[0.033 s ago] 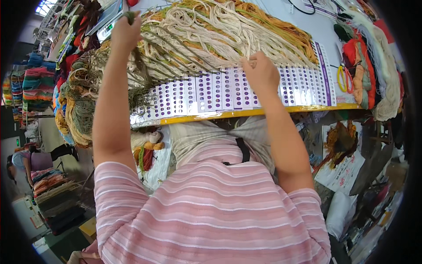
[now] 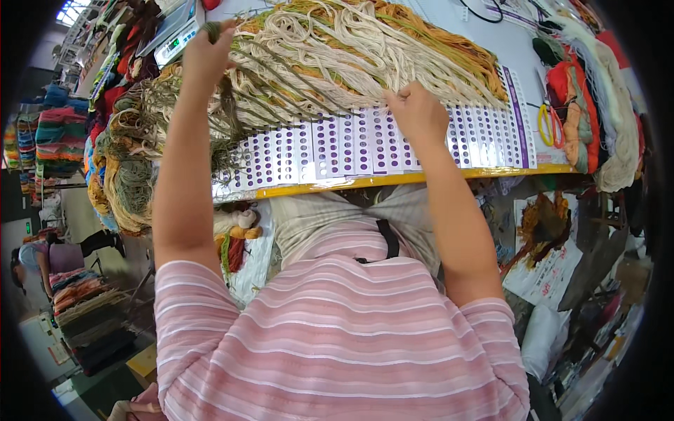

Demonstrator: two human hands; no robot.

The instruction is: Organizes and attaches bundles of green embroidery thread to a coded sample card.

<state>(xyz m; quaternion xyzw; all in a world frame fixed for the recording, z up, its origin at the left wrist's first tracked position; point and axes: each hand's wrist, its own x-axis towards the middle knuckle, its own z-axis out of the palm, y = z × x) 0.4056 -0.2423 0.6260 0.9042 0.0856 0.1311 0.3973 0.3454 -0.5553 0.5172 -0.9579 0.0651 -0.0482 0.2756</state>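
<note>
My left hand (image 2: 206, 57) is raised at the far left of the table, closed round a bundle of dark olive-green yarn (image 2: 228, 112) that hangs below it. Olive strands run rightward over the cream yarn (image 2: 351, 35) to the punched cards. My right hand (image 2: 419, 112) pinches at the upper edge of the white cards (image 2: 337, 147), which carry rows of round holes. Whatever lies between its fingertips is too small to make out. Cream, orange and yellow-green skeins spread beyond the cards.
Yellow-and-red scissors (image 2: 550, 126) lie right of the cards, beside red, peach and cream skeins (image 2: 583, 105). A scale (image 2: 175, 42) stands at the far left. Tangled yarn (image 2: 126, 154) hangs over the table's left end. Yellow edging (image 2: 393, 180) borders the near side. Another person (image 2: 63, 256) is off left.
My left hand has shifted slightly to the right, uncovering more of the scale's display. My right hand has barely moved, its fingertips still at the card edge.
</note>
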